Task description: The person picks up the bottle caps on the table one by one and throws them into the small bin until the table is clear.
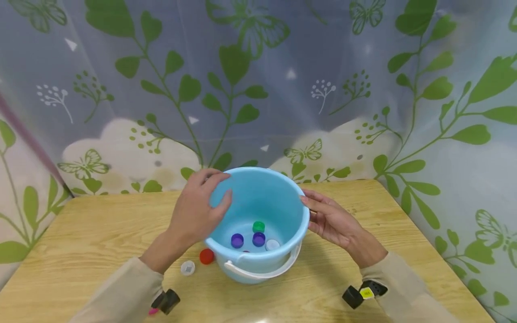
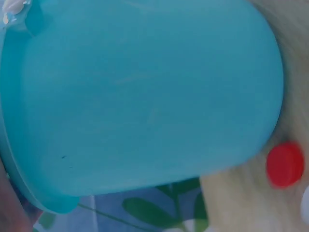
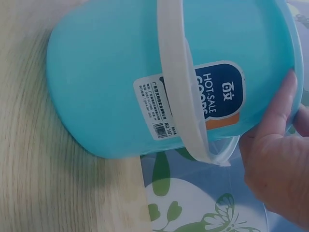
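Note:
A light blue bucket (image 1: 258,193) with a white handle (image 1: 266,274) stands on the wooden table, its opening toward the head camera. My left hand (image 1: 198,208) holds its left rim, thumb over the opening. At the right rim, my right hand (image 1: 333,217) grips the bucket with the thumb at the edge and the other fingers outside. Inside lie a green bottle cap (image 1: 259,227), two purple caps, one a purple cap (image 1: 237,241) at left, and a white cap (image 1: 272,245). The near rim hides most of a red piece. A printed label (image 3: 224,96) shows in the right wrist view.
On the table (image 1: 121,224), a red cap (image 1: 207,256) and a white cap (image 1: 187,268) lie left of the bucket. A small pink piece (image 1: 153,311) shows beside the left sleeve. Behind the table hangs a leaf-patterned curtain (image 1: 282,89).

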Motion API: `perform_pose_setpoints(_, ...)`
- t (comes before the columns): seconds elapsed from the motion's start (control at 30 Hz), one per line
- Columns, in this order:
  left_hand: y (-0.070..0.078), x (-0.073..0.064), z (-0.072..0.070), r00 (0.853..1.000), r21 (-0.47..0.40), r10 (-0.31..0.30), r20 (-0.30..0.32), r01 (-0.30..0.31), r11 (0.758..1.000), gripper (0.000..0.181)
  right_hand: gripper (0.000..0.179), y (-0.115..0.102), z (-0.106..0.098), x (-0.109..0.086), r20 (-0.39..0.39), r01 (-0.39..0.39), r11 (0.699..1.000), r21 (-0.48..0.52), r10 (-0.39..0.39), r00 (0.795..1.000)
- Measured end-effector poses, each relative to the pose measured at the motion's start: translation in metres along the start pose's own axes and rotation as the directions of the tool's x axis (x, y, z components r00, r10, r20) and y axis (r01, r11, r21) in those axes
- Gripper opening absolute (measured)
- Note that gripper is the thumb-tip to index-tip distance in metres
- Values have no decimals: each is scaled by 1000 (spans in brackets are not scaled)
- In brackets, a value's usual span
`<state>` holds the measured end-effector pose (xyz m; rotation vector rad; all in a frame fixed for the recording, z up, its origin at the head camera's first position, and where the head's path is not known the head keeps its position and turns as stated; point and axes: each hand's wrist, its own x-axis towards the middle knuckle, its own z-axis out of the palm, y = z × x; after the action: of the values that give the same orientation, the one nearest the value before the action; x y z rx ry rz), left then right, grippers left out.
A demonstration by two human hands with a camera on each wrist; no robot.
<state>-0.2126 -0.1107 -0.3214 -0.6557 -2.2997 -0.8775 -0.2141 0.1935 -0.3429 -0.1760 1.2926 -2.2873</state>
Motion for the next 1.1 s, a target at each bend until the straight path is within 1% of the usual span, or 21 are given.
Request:
perform_pose_setpoints(0.03,-2,-1,-1,997,-43,-63,-39,61,997,28,35,0,0,0,-1,-1,1000,0,1,1000)
perform_pose_setpoints(0.07,-6,-1,-3,989,-92,-130,-69,123,988,28,35,0,0,0,-2,-2,1000,1,2,1000)
perform_pose_setpoints(0.1,-10,-3,-5,977,-142,-193,-86,180,973,28,35,0,0,1,-3,-4,1000,3,4,1000)
perform_pose_setpoints(0.17,-22,-8,-9,951,-205,-295,-89,273,940,30,37,0,0,0,-6,-7,1000,6,7,1000)
perform_pose_setpoints(0.2,-28,-12,-12,941,-207,-330,-78,309,928,31,39,1,-1,0,-6,-9,1000,6,9,1000)
perform_pose_setpoints(0.27,-44,-23,-18,931,-169,-362,-42,350,921,32,42,1,-1,0,-3,-10,1000,9,10,1000)
perform_pose_setpoints(0.33,-59,-37,-23,929,-89,-369,13,369,925,32,43,1,-1,1,-3,-14,1000,11,14,1000)
perform_pose_setpoints(0.4,-73,-53,-27,921,1,-377,95,378,926,31,43,1,0,1,-1,-15,1000,11,15,1000)
perform_pose_setpoints(0.43,-80,-61,-29,914,45,-380,143,377,925,32,42,1,0,1,1,-14,1000,13,14,1000)
perform_pose_setpoints(0.5,-92,-77,-31,899,119,-371,231,352,928,36,40,1,0,1,1,-12,1000,15,12,1000)
perform_pose_setpoints(0.57,-102,-90,-33,881,170,-356,311,318,933,42,38,1,0,1,4,-8,1000,14,8,1000)
perform_pose_setpoints(0.6,-106,-95,-33,876,185,-340,343,292,938,43,38,1,-1,0,6,-6,1000,13,6,1000)
perform_pose_setpoints(0.67,-113,-105,-34,867,196,-296,400,235,952,44,36,0,-1,0,4,-3,1000,10,3,1000)
perform_pose_setpoints(0.73,-117,-111,-34,856,194,-250,453,178,965,43,34,0,-1,-1,1,2,1000,6,-2,1000)
perform_pose_setpoints(0.8,-119,-116,-32,838,186,-209,504,131,974,43,33,-1,-1,-1,-1,5,1000,1,-5,1000)
perform_pose_setpoints(0.87,-120,-120,-30,825,187,-186,534,100,977,46,33,0,-1,-1,-4,3,1000,-2,-3,1000)
perform_pose_setpoints(0.9,-120,-122,-29,822,196,-179,541,84,977,48,33,0,-1,-1,-4,2,1000,-6,-2,1000)
perform_pose_setpoints(0.93,-120,-123,-28,823,205,-172,541,69,976,50,33,0,-1,-1,-4,1,1000,-8,-1,1000)
perform_pose_setpoints(0.97,-120,-124,-27,827,210,-163,538,55,976,51,34,0,-1,-1,-3,1,1000,-9,-1,1000)
perform_pose_setpoints(1.03,-122,-126,-25,844,218,-128,520,14,976,49,35,1,-1,0,-3,2,1000,-12,-2,1000)
perform_pose_setpoints(1.1,-123,-125,-23,862,212,-72,502,-42,976,40,35,2,0,0,0,5,1000,-10,-5,1000)
